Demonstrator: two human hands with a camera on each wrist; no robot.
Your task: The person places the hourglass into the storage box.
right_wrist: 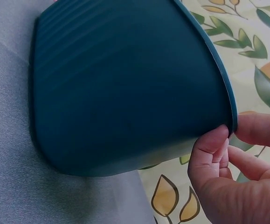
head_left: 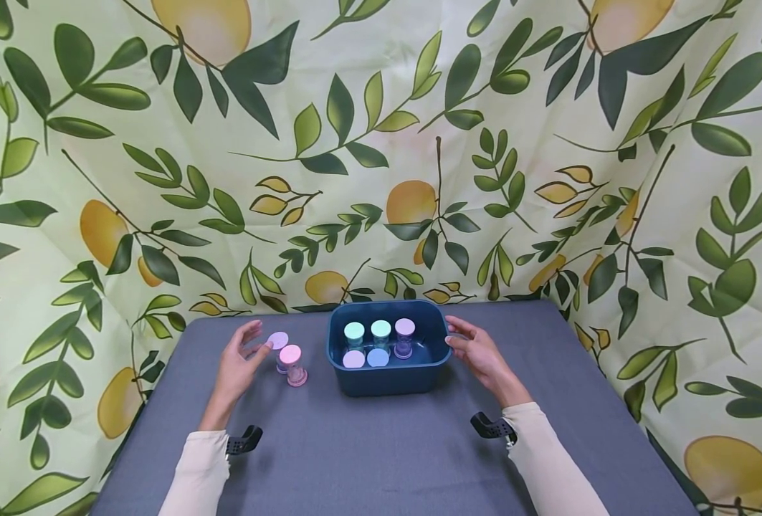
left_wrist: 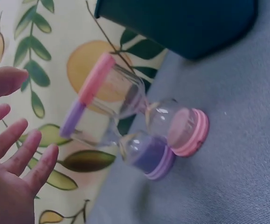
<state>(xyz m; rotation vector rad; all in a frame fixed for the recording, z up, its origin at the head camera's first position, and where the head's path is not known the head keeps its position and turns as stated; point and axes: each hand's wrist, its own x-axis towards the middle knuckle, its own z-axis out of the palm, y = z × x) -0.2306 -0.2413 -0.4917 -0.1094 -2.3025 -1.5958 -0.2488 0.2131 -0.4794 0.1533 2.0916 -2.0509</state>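
My left hand (head_left: pixel 241 362) is beside two small sand timers on the table, its fingers spread and holding nothing. The purple sand timer (left_wrist: pixel 146 156) stands nearest to it, right against the pink sand timer (left_wrist: pixel 188 133). In the left wrist view a gap shows between the fingertips and the timers' caps. My right hand (head_left: pixel 480 355) pinches the rim of a dark blue bin (right_wrist: pixel 125 93) at its right end, thumb on the outer wall. Inside the bin stand several more sand timers, among them a mint sand timer (head_left: pixel 354 331), a lilac sand timer (head_left: pixel 404 328) and a blue-capped sand timer (head_left: pixel 378 357).
The grey-covered table (head_left: pixel 381 459) carries the bin near its back edge. Behind and along both sides hangs a cloth (head_left: pixel 355 236) printed with leaves and lemons. A black strap mount (head_left: pixel 244 440) sits on the left wrist, another strap mount (head_left: pixel 492 426) on the right.
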